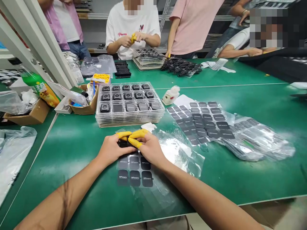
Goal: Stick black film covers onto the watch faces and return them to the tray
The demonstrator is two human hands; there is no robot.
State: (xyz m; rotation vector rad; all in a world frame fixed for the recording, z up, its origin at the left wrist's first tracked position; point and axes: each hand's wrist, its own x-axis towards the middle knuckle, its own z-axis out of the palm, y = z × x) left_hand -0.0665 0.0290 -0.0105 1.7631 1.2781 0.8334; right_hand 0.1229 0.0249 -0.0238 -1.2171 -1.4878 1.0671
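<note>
Two bare hands met over a green table (72,143), their fingertips capped in yellow finger cots (137,134). The left hand (112,150) and the right hand (150,148) were both curled closed, pinching between them a small dark part (124,142) that was mostly hidden by the fingers. Directly beneath the hands lay a clear sheet of black stickers (135,172) with white lettering, resting on the table and reaching back toward the person. Just beyond the fingertips sat a stack of clear trays (129,105), its pockets holding small black devices. Right of the right hand, clear bags and sheets of dark pads (203,123) were spread out. Beyond the trays and a little right stood a small white bottle (170,95). Left of the left hand, cardboard boxes (83,107) held odds and ends. Across the table, other people (133,28) worked at their own trays.
</note>
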